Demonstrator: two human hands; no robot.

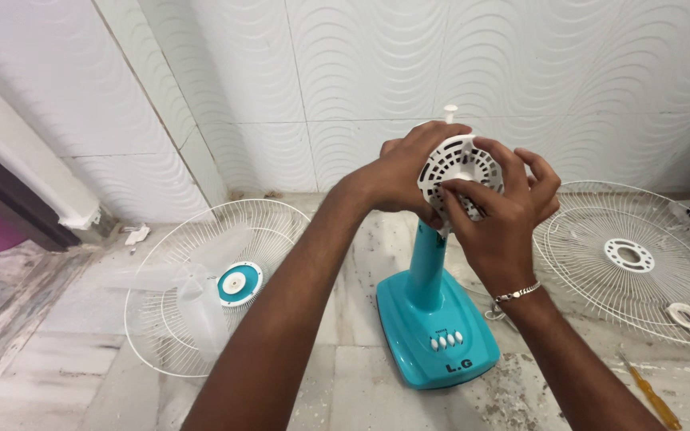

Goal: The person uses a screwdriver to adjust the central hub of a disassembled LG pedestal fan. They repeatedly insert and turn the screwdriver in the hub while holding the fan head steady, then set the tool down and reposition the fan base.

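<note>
A turquoise fan stand with a row of white buttons rises from the floor to a white vented motor housing. My left hand wraps around the housing from the left and behind. My right hand presses its fingers on the housing's front face; a silver bracelet sits on that wrist. A small white knob sticks up above the housing.
A white wire fan guard lies on the floor at left with translucent blades and a turquoise hub on it. Another white guard leans at right, holding a white ring. A yellow screwdriver lies near the bottom right. Tiled wall behind.
</note>
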